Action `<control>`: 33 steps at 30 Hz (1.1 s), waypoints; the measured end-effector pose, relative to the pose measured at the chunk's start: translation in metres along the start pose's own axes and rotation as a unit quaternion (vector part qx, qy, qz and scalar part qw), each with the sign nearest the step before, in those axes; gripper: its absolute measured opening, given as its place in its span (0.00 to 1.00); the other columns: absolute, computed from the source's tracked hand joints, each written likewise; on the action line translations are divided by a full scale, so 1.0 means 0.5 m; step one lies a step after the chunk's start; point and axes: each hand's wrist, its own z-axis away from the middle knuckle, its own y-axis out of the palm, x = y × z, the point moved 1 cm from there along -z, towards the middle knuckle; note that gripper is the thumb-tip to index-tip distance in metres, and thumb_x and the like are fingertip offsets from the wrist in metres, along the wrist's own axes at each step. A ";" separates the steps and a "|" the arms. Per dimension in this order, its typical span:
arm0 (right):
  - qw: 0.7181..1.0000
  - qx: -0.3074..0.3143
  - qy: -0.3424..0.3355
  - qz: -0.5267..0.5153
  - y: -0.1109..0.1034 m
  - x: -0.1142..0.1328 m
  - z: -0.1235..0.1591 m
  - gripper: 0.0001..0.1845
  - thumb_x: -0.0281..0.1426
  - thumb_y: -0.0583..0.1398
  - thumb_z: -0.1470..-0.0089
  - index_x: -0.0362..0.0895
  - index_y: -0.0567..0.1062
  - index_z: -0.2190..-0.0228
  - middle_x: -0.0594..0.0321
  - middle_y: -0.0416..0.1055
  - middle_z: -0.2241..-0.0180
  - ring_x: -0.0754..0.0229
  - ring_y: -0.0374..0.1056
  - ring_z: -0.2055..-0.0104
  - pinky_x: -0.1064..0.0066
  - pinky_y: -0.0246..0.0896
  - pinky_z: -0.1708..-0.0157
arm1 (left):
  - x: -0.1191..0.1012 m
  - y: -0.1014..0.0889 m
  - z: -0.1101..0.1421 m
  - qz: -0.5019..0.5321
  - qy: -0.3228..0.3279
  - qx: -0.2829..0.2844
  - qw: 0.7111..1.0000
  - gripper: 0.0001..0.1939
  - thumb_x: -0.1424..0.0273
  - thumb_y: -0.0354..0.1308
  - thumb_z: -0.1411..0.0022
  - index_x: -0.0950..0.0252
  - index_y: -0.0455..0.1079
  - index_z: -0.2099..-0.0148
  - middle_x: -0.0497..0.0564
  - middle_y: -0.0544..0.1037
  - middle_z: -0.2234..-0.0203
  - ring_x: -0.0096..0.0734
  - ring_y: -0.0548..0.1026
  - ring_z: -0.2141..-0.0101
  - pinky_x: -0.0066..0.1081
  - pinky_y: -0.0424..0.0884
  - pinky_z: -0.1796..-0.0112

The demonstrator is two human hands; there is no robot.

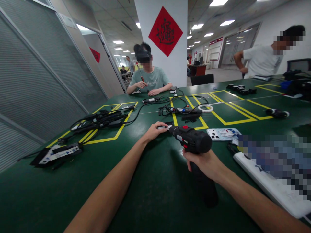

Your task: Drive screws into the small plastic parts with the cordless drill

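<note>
Right hand [199,159] gripping a black power drill [188,138], bit toward ten o'clock; left hand [153,132] holding a small dark part [169,123] on the desk [150,194].

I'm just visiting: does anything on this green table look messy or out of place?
A dark cable tangle on the left sprawls over its yellow tape outline, and a white ring sits across another taped line. Crossing the tape makes both look untidy. I see no spill or obvious damage.
</note>
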 end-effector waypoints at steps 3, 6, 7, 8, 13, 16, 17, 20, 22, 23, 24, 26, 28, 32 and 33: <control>1.000 0.010 -0.008 -0.001 0.001 -0.002 -0.002 0.03 0.29 0.55 0.52 0.42 0.67 0.71 0.69 0.64 0.82 0.65 0.64 0.79 0.71 0.57 0.74 | -0.002 0.000 0.000 0.000 -0.004 0.003 1.000 0.18 0.59 0.58 0.49 0.60 0.73 0.57 0.52 0.72 0.56 0.39 0.69 0.54 0.38 0.62 0.50; 1.000 0.010 -0.012 -0.002 0.001 -0.003 -0.003 0.04 0.29 0.55 0.52 0.42 0.67 0.71 0.70 0.63 0.82 0.66 0.63 0.80 0.72 0.56 0.74 | -0.002 0.001 -0.001 -0.001 -0.008 0.003 1.000 0.19 0.58 0.58 0.49 0.61 0.73 0.57 0.52 0.73 0.56 0.39 0.69 0.54 0.38 0.61 0.50; 1.000 0.010 -0.015 -0.004 0.001 -0.003 -0.003 0.04 0.29 0.55 0.52 0.42 0.67 0.71 0.70 0.63 0.82 0.66 0.63 0.80 0.72 0.56 0.75 | -0.002 0.002 -0.001 -0.001 -0.009 0.003 1.000 0.19 0.58 0.58 0.49 0.61 0.73 0.57 0.52 0.73 0.56 0.39 0.69 0.54 0.38 0.61 0.50; 1.000 0.009 -0.017 -0.007 0.001 -0.002 -0.003 0.04 0.29 0.55 0.52 0.42 0.67 0.71 0.70 0.63 0.82 0.66 0.63 0.80 0.72 0.56 0.75 | -0.002 0.002 -0.001 -0.001 -0.010 0.002 1.000 0.18 0.59 0.58 0.49 0.61 0.73 0.57 0.51 0.73 0.56 0.39 0.69 0.54 0.37 0.61 0.50; 1.000 0.012 -0.016 -0.009 0.000 -0.005 -0.002 0.03 0.28 0.55 0.52 0.42 0.67 0.71 0.70 0.63 0.82 0.66 0.63 0.80 0.73 0.56 0.75 | 0.000 0.001 0.000 0.003 -0.007 0.003 1.000 0.17 0.60 0.58 0.48 0.61 0.73 0.57 0.51 0.72 0.56 0.38 0.68 0.53 0.36 0.61 0.50; 1.000 0.011 -0.016 -0.008 0.001 -0.008 -0.002 0.03 0.29 0.55 0.52 0.43 0.67 0.71 0.70 0.63 0.82 0.66 0.63 0.80 0.73 0.56 0.75 | 0.002 0.001 0.000 0.005 -0.003 0.003 1.000 0.17 0.61 0.57 0.47 0.61 0.73 0.56 0.51 0.72 0.56 0.38 0.69 0.54 0.36 0.61 0.50; 1.000 0.009 -0.015 -0.007 0.001 -0.008 -0.002 0.03 0.29 0.55 0.52 0.43 0.67 0.70 0.70 0.63 0.81 0.66 0.63 0.80 0.73 0.56 0.75 | 0.003 0.001 0.000 0.007 -0.002 0.003 1.000 0.17 0.61 0.57 0.47 0.61 0.73 0.56 0.52 0.72 0.56 0.38 0.69 0.54 0.36 0.62 0.51; 1.000 0.002 -0.013 0.000 0.001 -0.005 0.000 0.03 0.29 0.55 0.52 0.43 0.67 0.70 0.70 0.63 0.81 0.66 0.63 0.80 0.73 0.56 0.75 | 0.006 0.002 -0.002 0.009 0.001 0.000 1.000 0.16 0.61 0.57 0.47 0.62 0.73 0.57 0.52 0.72 0.56 0.38 0.69 0.54 0.37 0.62 0.51; 1.000 0.001 -0.010 0.005 0.001 -0.003 0.002 0.03 0.29 0.55 0.52 0.43 0.67 0.71 0.70 0.63 0.81 0.66 0.63 0.79 0.73 0.56 0.75 | 0.007 0.003 -0.003 0.010 0.000 -0.005 1.000 0.16 0.61 0.57 0.47 0.62 0.73 0.57 0.52 0.73 0.57 0.38 0.69 0.54 0.37 0.61 0.50; 1.000 0.002 -0.010 0.006 0.001 -0.002 0.002 0.03 0.29 0.55 0.52 0.43 0.67 0.71 0.70 0.63 0.81 0.66 0.63 0.79 0.73 0.56 0.75 | 0.008 0.004 -0.003 0.010 -0.001 -0.008 1.000 0.16 0.61 0.57 0.47 0.62 0.73 0.58 0.52 0.73 0.57 0.38 0.69 0.54 0.37 0.61 0.50; 1.000 0.003 -0.009 0.005 0.001 -0.002 0.003 0.03 0.29 0.55 0.52 0.43 0.66 0.71 0.70 0.63 0.81 0.66 0.63 0.79 0.73 0.56 0.75 | 0.009 0.004 -0.003 0.010 -0.003 -0.009 1.000 0.16 0.61 0.57 0.47 0.62 0.73 0.58 0.52 0.73 0.58 0.38 0.69 0.54 0.37 0.61 0.50; 1.000 0.004 -0.008 -0.001 0.001 -0.001 0.003 0.03 0.29 0.55 0.52 0.43 0.66 0.71 0.70 0.64 0.81 0.66 0.63 0.79 0.73 0.56 0.75 | 0.009 0.003 -0.003 0.014 -0.003 -0.010 1.000 0.16 0.61 0.57 0.47 0.62 0.73 0.58 0.52 0.73 0.58 0.38 0.69 0.54 0.38 0.61 0.50; 1.000 0.005 -0.009 -0.009 0.001 -0.002 0.002 0.03 0.29 0.55 0.52 0.43 0.66 0.71 0.70 0.64 0.81 0.66 0.63 0.79 0.73 0.57 0.74 | 0.008 0.003 -0.002 0.017 0.000 -0.009 1.000 0.16 0.61 0.57 0.47 0.62 0.73 0.58 0.52 0.73 0.57 0.38 0.69 0.54 0.38 0.61 0.50; 1.000 -0.003 0.002 -0.007 0.002 -0.002 -0.002 0.03 0.28 0.56 0.53 0.42 0.66 0.72 0.70 0.63 0.82 0.66 0.63 0.80 0.73 0.57 0.75 | 0.006 0.002 -0.002 0.020 -0.002 -0.005 1.000 0.16 0.61 0.58 0.48 0.62 0.73 0.57 0.52 0.73 0.56 0.38 0.69 0.54 0.38 0.61 0.49; 1.000 -0.006 0.005 -0.003 0.002 -0.002 -0.003 0.02 0.29 0.56 0.53 0.42 0.66 0.73 0.70 0.63 0.82 0.66 0.63 0.80 0.73 0.57 0.75 | 0.006 0.002 -0.002 0.020 -0.003 -0.004 1.000 0.17 0.61 0.58 0.48 0.61 0.73 0.57 0.52 0.73 0.56 0.38 0.69 0.54 0.38 0.61 0.49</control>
